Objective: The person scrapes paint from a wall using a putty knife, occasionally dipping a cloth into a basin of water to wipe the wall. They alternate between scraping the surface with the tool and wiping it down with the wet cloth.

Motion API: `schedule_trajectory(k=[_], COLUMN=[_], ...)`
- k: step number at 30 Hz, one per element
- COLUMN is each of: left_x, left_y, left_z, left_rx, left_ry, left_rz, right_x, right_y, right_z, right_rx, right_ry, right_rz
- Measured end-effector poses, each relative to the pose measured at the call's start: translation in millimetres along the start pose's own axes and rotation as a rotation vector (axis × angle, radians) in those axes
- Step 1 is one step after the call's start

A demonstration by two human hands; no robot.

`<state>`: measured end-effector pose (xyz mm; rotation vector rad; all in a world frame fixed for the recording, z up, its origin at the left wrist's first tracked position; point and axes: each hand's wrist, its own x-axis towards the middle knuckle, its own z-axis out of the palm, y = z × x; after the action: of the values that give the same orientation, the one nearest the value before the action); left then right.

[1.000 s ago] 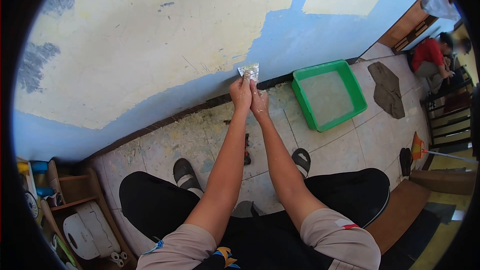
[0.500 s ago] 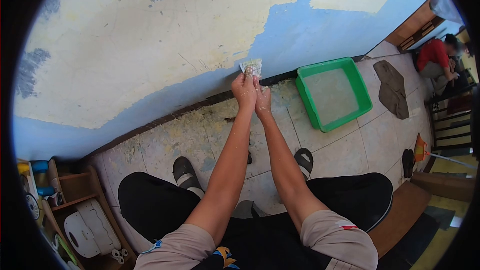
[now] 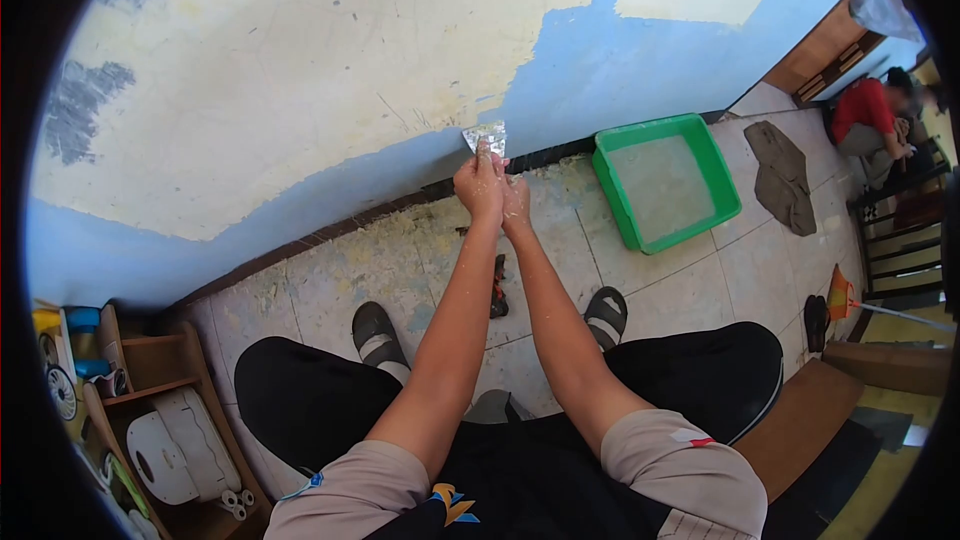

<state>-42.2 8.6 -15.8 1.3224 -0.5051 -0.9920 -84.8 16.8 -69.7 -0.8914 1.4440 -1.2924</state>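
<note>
A paint scraper (image 3: 486, 133) with a wide metal blade is held low against the blue strip of the wall (image 3: 400, 172), just under the edge of the bare cream patch. My left hand (image 3: 479, 186) is wrapped round its handle, with the thumb up along it. Close against it, my right hand (image 3: 516, 202) also grips the handle, which both hands mostly hide. Pale flakes stick to my fingers. Paint scrapings litter the floor (image 3: 370, 255) below the wall.
A green tub (image 3: 630, 224) of cloudy water stands right of my hands. Beyond it lies a brown cloth (image 3: 778, 178). A dark object (image 3: 498, 288) sits between my feet. A wooden shelf (image 3: 150, 390) is at left; a person in red (image 3: 866, 115) crouches far right.
Both hands and the scraper have shifted slightly left along the wall. The blade has tilted and now shines. The dark object on the floor shows more between my arms.
</note>
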Motion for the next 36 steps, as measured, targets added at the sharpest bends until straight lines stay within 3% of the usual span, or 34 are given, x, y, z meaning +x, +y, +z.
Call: schedule_trajectory(k=[3,10,13,15,16,18,19,21,25,27,31,33,36], left_x=[9,20,23,23,24,23,22,17,14,14,11,16,17], left_y=[-1,-5,-4,-3,0,9,13,16,12,9,-2,-11,-8], left_z=[-9,-8,-9,-10,-12,-15,-15,-16,3,13,19,19,11], left_rx=[0.058,0.038,0.100,0.161,0.282,0.407,0.456,0.503,0.470,0.447,0.218,0.132,0.096], left_ry=[-0.040,-0.097,-0.082,-0.070,-0.066,-0.060,-0.060,-0.055,-0.112,-0.142,-0.119,-0.141,-0.166], left_rz=[0.030,0.010,0.063,0.102,0.150,0.195,0.210,0.217,0.110,0.097,0.109,-0.031,-0.095], right_x=[0,1,1,-1,0,-2,-3,-17,-19,-11,2,18,24], right_y=[5,4,13,23,29,38,39,14,-23,-40,-31,-8,5], right_z=[12,15,23,33,38,46,46,39,17,1,-11,-12,-10], right_rx=[-0.062,-0.005,0.142,0.471,0.470,0.861,0.861,0.387,0.435,0.125,0.077,0.079,-0.099], right_ry=[0.089,0.059,0.067,0.052,0.049,0.017,0.016,0.176,0.144,0.198,0.106,0.042,0.072], right_rz=[0.005,-0.002,0.066,0.247,0.252,0.306,0.309,0.311,0.253,0.312,0.242,0.005,-0.066])
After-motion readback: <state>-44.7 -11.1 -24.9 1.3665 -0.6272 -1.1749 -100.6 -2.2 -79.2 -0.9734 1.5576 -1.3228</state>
